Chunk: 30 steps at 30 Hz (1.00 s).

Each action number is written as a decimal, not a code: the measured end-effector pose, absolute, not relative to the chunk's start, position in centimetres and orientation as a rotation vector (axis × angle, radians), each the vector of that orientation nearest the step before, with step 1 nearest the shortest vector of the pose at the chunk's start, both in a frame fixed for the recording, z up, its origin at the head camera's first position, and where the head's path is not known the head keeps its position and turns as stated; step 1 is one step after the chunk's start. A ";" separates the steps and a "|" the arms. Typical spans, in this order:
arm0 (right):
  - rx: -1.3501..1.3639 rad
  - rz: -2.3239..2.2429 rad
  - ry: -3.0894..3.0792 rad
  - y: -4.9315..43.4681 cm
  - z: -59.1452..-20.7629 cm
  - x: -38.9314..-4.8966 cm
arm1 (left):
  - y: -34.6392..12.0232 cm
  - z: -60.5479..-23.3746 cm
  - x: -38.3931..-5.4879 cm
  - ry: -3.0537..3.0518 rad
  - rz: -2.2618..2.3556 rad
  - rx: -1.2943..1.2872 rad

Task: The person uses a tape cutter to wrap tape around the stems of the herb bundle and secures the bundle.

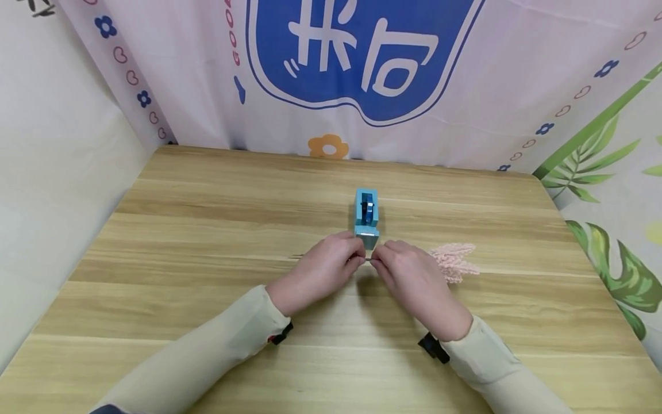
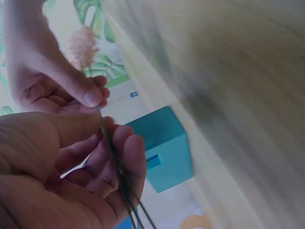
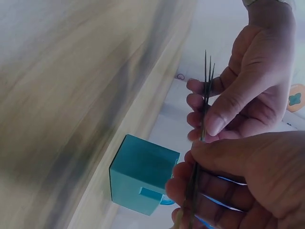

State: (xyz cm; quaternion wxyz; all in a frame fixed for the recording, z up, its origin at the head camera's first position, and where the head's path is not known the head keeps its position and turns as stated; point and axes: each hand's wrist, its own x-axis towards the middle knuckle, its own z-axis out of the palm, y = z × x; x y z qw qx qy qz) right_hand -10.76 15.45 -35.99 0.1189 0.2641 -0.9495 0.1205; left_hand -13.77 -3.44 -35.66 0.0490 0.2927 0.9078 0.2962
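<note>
Both hands meet over the middle of the table, pinching a small bunch of thin dark flower stems between thumbs and fingers. Pink fluffy flower heads stick out past the right hand. From the left hand, the bare stem ends fan out leftward; the right wrist view shows several thin tips. Fingertips of the two hands are close together along the stems. Just beyond them stands a blue tape dispenser, seen as a teal block in the left wrist view.
The wood-grain table spreads out around the hands. A white cloth with a blue emblem hangs along its back edge, and a leaf-patterned cloth along the right side. Each sleeve cuff has a dark wrist device.
</note>
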 end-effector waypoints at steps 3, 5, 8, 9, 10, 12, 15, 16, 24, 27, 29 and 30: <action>0.758 0.357 -2.783 15.4 -36.0 -10.8 | -3.5 -35.4 -13.9 2.752 0.871 0.873; 0.756 0.356 -2.790 15.4 -36.0 -10.9 | -3.5 -35.3 -14.0 2.738 0.856 0.863; 0.761 0.359 -2.804 15.3 -36.0 -10.9 | -3.5 -35.2 -14.1 2.718 0.855 0.863; 0.759 0.356 -2.809 15.3 -36.0 -10.9 | -3.5 -35.2 -14.2 2.715 0.856 0.866; 0.756 0.354 -2.814 15.3 -36.0 -10.9 | -3.5 -35.3 -14.2 2.711 0.863 0.870; 0.742 0.350 -2.828 15.3 -35.9 -10.9 | -3.4 -35.3 -14.4 2.709 0.875 0.879; 0.725 0.345 -2.855 15.3 -35.8 -10.9 | -3.4 -35.4 -14.5 2.715 0.891 0.895; 0.724 0.342 -2.861 15.3 -35.8 -10.9 | -3.4 -35.5 -14.6 2.718 0.891 0.900; 0.742 0.360 -2.850 15.4 -36.1 -11.2 | -3.3 -35.7 -14.7 2.727 0.896 0.909; 0.743 0.377 -2.835 15.5 -36.1 -11.3 | -3.3 -35.6 -14.6 2.732 0.888 0.895; 0.745 0.381 -2.826 15.5 -36.1 -11.3 | -3.3 -35.6 -14.6 2.739 0.869 0.883; 0.746 0.384 -2.822 15.5 -36.1 -11.4 | -3.3 -35.6 -14.6 2.741 0.860 0.877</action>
